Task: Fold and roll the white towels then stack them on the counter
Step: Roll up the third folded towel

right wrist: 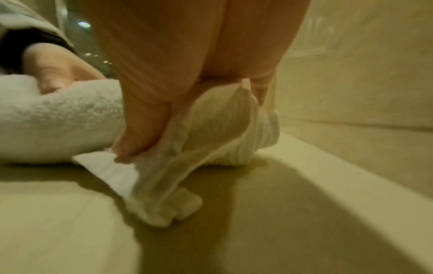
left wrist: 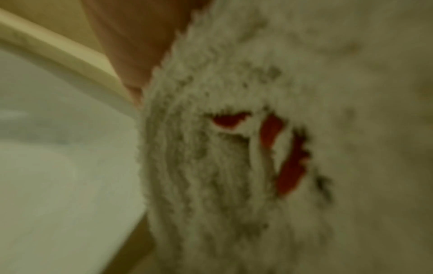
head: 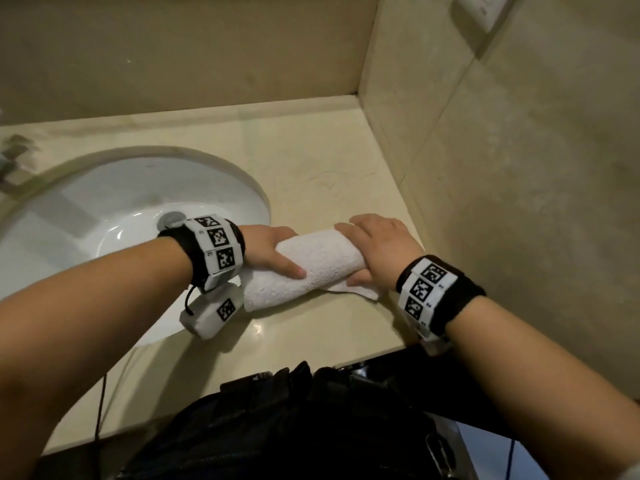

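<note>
On counter (head: 311, 161), L hand (head: 273, 249) & R hand (head: 377, 251) fingers clamped round rolled white towel (head: 322, 268).

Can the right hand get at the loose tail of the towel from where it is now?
Probably yes. The right hand already lies over that end of the towel, its thumb touching the loose tail flat on the counter; nothing blocks it.

The cream stone table (head: 311, 168) has a white sink (head: 104, 209) in it; a rolled white towel (head: 311, 268) lies on top.
</note>
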`<state>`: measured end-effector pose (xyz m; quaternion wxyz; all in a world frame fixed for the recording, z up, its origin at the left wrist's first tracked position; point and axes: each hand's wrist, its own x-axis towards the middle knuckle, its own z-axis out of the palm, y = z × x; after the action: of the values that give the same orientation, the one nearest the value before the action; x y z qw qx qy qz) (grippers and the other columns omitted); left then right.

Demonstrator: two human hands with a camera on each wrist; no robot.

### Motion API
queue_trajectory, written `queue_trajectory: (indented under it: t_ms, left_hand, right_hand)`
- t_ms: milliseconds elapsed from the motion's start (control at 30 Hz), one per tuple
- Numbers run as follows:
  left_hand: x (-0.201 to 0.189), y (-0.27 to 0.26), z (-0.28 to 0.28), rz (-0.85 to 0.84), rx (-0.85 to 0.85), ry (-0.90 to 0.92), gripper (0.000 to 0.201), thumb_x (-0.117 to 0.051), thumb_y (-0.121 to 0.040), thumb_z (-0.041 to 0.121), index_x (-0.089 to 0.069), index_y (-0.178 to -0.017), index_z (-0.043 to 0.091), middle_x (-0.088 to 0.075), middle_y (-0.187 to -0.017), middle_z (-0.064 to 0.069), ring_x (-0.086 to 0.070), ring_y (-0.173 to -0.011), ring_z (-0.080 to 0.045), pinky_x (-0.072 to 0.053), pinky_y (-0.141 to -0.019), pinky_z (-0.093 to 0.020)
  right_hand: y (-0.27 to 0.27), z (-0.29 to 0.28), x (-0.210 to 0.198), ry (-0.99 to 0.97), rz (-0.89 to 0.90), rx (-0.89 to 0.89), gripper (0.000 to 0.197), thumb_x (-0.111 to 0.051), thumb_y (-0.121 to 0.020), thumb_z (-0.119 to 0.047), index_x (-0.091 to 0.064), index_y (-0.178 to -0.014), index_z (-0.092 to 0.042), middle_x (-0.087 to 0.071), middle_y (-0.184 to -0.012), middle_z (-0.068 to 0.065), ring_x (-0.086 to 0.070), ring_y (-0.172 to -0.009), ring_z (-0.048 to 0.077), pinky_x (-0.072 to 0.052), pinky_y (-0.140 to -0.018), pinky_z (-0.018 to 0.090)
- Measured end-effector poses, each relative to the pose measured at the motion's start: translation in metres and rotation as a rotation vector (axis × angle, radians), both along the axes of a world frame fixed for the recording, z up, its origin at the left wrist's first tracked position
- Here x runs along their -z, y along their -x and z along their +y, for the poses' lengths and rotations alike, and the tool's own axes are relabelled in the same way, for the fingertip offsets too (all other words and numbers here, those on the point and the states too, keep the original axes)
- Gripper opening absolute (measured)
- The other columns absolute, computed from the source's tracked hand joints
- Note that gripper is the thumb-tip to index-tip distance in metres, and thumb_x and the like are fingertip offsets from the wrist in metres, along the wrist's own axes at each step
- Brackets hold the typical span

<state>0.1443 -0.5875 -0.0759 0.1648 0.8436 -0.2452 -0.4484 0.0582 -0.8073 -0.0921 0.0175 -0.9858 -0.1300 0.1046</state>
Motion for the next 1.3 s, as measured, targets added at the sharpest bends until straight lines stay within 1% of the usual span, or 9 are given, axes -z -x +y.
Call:
queue_trajectory:
  t_ms: [100, 200, 367, 500, 600, 700, 833, 967, 1300]
  left_hand:
    - [-0.004, 0.005, 0.01, -0.464, 0.139, -0.029, 0.084, -0.051, -0.07, 0.073, -0.035, -0.135, 0.023, -0.053, -0.127, -0.001, -0.053, -0.11, -0.021, -0.043, -0.093, -0.033]
    - [-0.004, 0.019, 0.017, -0.832, 0.351, -0.122, 0.1, -0.04, -0.058, 0.085, -0.018, -0.138, 0.029, -0.047, -0.132, -0.004, -0.048, -0.115, -0.026, -0.039, -0.097, -0.039]
    - [0.006, 0.016, 0.009, -0.663, 0.286, -0.142, 0.093, -0.062, -0.067, 0.052, -0.008, -0.139, 0.031, -0.048, -0.127, -0.006, -0.053, -0.106, -0.027, -0.047, -0.088, -0.036]
    - [-0.002, -0.012, 0.013, -0.254, 0.137, -0.046, 0.093, -0.061, -0.053, 0.051, -0.022, -0.136, 0.036, -0.058, -0.12, -0.001, -0.057, -0.103, -0.022, -0.049, -0.091, -0.036]
    - [-0.002, -0.021, 0.013, -0.175, 0.109, -0.062, 0.091, -0.062, -0.052, 0.051, -0.026, -0.134, 0.038, -0.056, -0.122, 0.002, -0.055, -0.106, -0.02, -0.047, -0.094, -0.036]
    - [-0.002, -0.021, 0.017, -0.418, 0.16, -0.032, 0.083, -0.065, -0.058, 0.057, -0.034, -0.131, 0.032, -0.057, -0.122, -0.001, -0.055, -0.106, -0.022, -0.047, -0.092, -0.036]
    - [0.008, -0.001, 0.026, -0.83, 0.299, -0.146, 0.099, -0.063, -0.063, 0.063, -0.017, -0.141, 0.023, -0.049, -0.13, -0.007, -0.05, -0.112, -0.027, -0.041, -0.094, -0.038]
    - [0.014, 0.005, 0.019, -0.871, 0.246, -0.155, 0.082, -0.062, -0.072, 0.046, -0.021, -0.137, 0.018, -0.051, -0.121, -0.01, -0.052, -0.104, -0.03, -0.042, -0.089, -0.039]
    - [0.007, 0.028, 0.025, -0.856, 0.127, -0.161, 0.07, -0.061, -0.075, 0.039, -0.026, -0.132, 0.018, -0.053, -0.114, -0.009, -0.054, -0.098, -0.029, -0.045, -0.084, -0.038]
  right_hand:
    - [-0.016, -0.001, 0.001, -0.079, 0.058, 0.014, 0.083, -0.07, -0.067, -0.05, -0.033, -0.137, -0.025, -0.046, -0.134, 0.004, -0.042, -0.123, 0.024, -0.034, -0.103, 0.036]
    - [-0.035, -0.003, -0.007, -0.113, 0.211, 0.019, 0.083, -0.07, -0.067, -0.052, -0.033, -0.137, -0.026, -0.048, -0.132, 0.006, -0.043, -0.121, 0.026, -0.036, -0.102, 0.039]
    - [-0.037, -0.003, -0.009, -0.033, 0.15, 0.037, 0.092, -0.066, -0.068, -0.058, -0.024, -0.142, -0.021, -0.038, -0.142, 0.006, -0.037, -0.129, 0.025, -0.03, -0.107, 0.037]
    - [-0.032, -0.001, -0.005, -0.042, 0.081, 0.003, 0.09, -0.077, -0.063, -0.042, -0.032, -0.136, -0.016, -0.043, -0.134, 0.006, -0.041, -0.123, 0.025, -0.032, -0.104, 0.034]
    - [-0.036, -0.005, -0.002, -0.089, 0.095, 0.006, 0.075, -0.075, -0.066, -0.034, -0.039, -0.129, -0.017, -0.049, -0.126, 0.007, -0.046, -0.116, 0.025, -0.039, -0.098, 0.035]
    - [-0.049, -0.005, 0.0, -0.105, 0.142, 0.07, 0.059, -0.07, -0.065, -0.031, -0.045, -0.117, -0.021, -0.054, -0.112, 0.006, -0.054, -0.104, 0.026, -0.047, -0.085, 0.035]
    - [-0.063, -0.001, 0.001, -0.066, 0.228, 0.117, 0.062, -0.072, -0.058, -0.038, -0.043, -0.111, -0.026, -0.053, -0.101, 0.001, -0.057, -0.092, 0.024, -0.045, -0.071, 0.03]
    - [-0.058, -0.002, 0.001, -0.072, 0.238, 0.276, 0.077, -0.076, -0.052, -0.05, -0.039, -0.116, -0.028, -0.049, -0.108, 0.005, -0.053, -0.096, 0.027, -0.05, -0.078, 0.038]
    - [-0.027, 0.019, -0.006, -0.211, 0.257, 0.418, 0.057, -0.065, -0.066, -0.025, -0.039, -0.116, -0.022, -0.048, -0.106, 0.009, -0.058, -0.084, 0.028, -0.055, -0.071, 0.036]
